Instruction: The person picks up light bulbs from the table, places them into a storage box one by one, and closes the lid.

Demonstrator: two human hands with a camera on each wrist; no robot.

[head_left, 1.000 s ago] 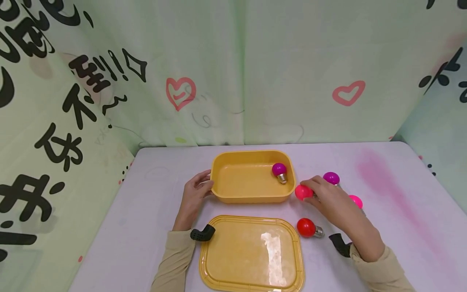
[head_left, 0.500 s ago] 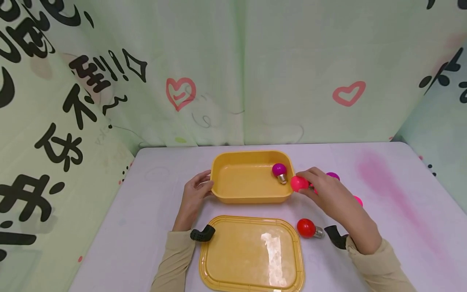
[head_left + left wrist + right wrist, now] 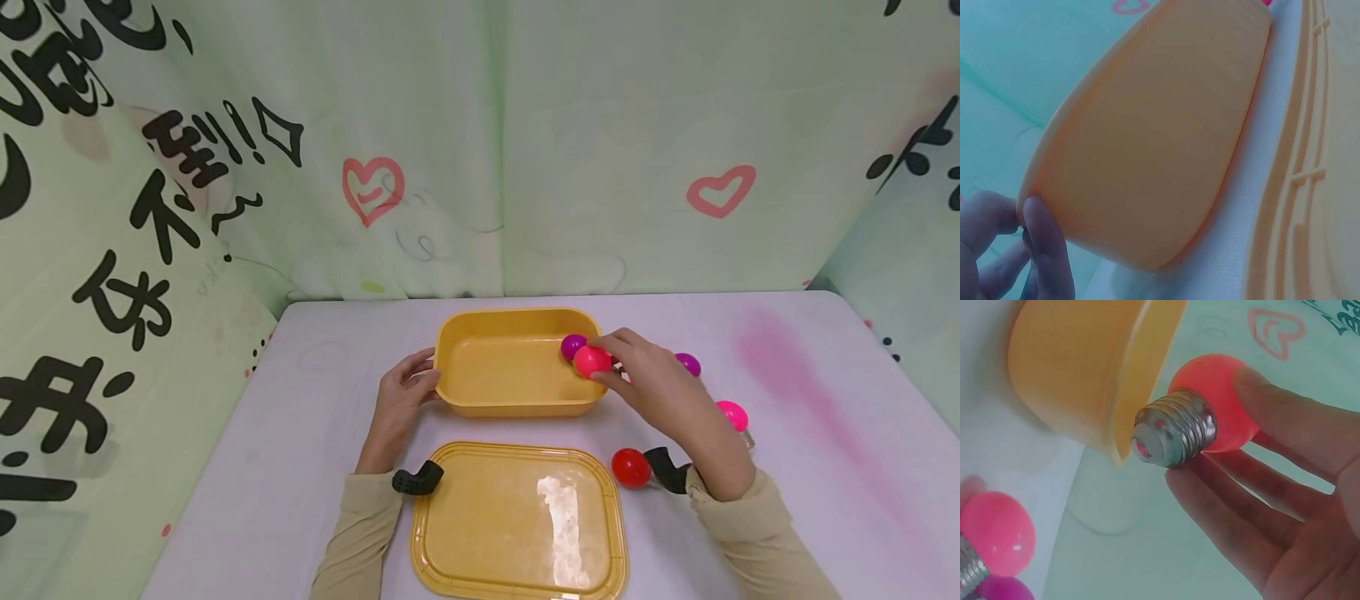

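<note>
At three o'clock on the yellow tub (image 3: pixel 487 367) in the head view, the right hand (image 3: pixel 663 387) has a pink bulb (image 3: pixel 592 362) pinched over the inside, partly covering a purple bulb (image 3: pixel 573 345), while the left hand (image 3: pixel 403 402) grips the tub at nine, with a yellow lid (image 3: pixel 510 521) at six. Over to the left wrist: thumb and fingers pinch the tub's edge toward eight o'clock. On the right wrist, spread fingers and thumb hold the bulb's round head, silver screw base (image 3: pixel 1175 428) pointing to eight.
</note>
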